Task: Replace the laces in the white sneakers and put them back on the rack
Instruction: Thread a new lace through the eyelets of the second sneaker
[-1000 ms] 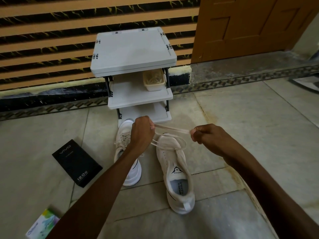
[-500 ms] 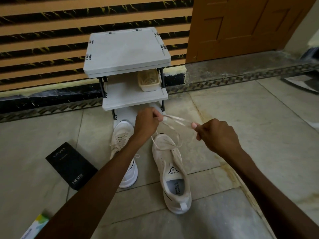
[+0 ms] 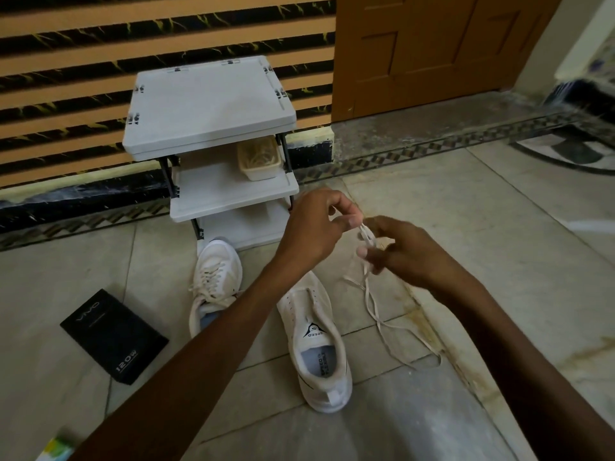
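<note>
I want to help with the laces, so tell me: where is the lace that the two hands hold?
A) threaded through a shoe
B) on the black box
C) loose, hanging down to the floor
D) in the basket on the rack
C: the left hand and right hand pinch the lace, and its loose ends trail onto the floor beside the sneaker with bare eyelets.

Home entryway — tiled floor (image 3: 466, 201), wooden door (image 3: 432, 51), shoe rack (image 3: 206, 104).
</note>
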A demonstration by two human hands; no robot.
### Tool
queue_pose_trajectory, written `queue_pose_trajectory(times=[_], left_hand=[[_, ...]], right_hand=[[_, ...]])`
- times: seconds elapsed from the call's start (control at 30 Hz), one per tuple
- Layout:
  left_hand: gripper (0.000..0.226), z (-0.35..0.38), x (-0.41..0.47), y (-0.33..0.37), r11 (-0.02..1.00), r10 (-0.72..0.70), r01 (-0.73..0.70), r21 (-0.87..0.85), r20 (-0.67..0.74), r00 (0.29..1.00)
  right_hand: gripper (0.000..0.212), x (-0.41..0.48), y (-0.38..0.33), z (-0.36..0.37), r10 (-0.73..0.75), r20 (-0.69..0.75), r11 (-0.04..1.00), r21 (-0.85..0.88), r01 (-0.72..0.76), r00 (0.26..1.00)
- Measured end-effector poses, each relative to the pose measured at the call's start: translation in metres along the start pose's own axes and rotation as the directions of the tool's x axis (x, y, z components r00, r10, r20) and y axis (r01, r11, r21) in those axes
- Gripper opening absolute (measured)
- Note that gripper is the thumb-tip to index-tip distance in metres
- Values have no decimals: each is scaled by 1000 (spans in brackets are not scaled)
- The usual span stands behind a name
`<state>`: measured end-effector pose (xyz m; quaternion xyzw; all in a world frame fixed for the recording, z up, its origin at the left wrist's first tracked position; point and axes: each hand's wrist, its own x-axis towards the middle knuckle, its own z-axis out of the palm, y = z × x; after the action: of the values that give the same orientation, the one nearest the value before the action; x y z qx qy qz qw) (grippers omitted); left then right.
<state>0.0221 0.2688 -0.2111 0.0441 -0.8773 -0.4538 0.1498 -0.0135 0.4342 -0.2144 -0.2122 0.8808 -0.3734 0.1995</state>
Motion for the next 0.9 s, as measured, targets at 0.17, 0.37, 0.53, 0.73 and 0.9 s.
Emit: queue_pose_trajectory(times=[0.17,0.37,0.53,0.73,0.9], left_hand=[[13,-3,-3,-8,997,-53,58,55,-86,995],[18,0,-22,-37,979,-191,196,57,-87,978],[21,7,-42,-69,932,-358,361,40,-60,932],[15,7,-56,-91,861,-504,499,-94,-32,863],[5,1,-67,-110,847,-507,511,145,-62,860]], right_hand=[[7,5,-12,6,-78,-127,892,433,126,989],[6,16,1,47,-74,-196,925,352,141,978],[4,23,16,87,31,-182,873,484,62,983],[8,34,20,112,189,32,719,676,-161,981],[8,49,33,131,17,-38,990,140,-11,999]])
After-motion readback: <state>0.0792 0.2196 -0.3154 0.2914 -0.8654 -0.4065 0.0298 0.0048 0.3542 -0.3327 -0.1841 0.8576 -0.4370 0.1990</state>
